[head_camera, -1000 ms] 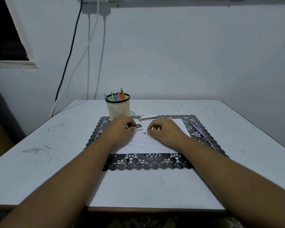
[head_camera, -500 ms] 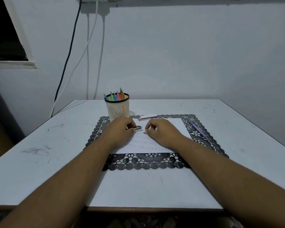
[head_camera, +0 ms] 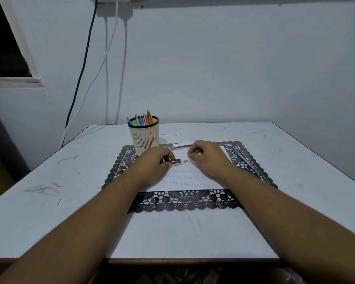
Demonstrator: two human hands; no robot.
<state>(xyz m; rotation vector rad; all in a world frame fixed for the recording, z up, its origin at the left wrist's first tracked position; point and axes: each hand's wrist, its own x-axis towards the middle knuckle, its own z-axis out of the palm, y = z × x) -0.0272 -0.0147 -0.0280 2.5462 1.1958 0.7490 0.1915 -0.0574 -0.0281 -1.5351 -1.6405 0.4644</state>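
– Dark piece [head_camera: 176, 161], where?
– Over the paper [head_camera: 184, 179], right of the pen cup [head_camera: 145, 138], gripped by the left hand [head_camera: 154, 163]. A tiny bit [head_camera: 185, 160] lies just beside its tip.
– Right hand [head_camera: 207, 158]?
– Fingertips [head_camera: 190, 155] pinched. Whether they hold anything, I cannot tell. Well apart, the purple pen [head_camera: 244, 159] lies along the mat [head_camera: 182, 201]'s right edge.

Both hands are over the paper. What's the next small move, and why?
Probably lower the right hand to pinch the small grey piece on the paper. It lies loose just off the tip of the dark piece in the grip of the left hand, and the right fingertips hover nearest it.
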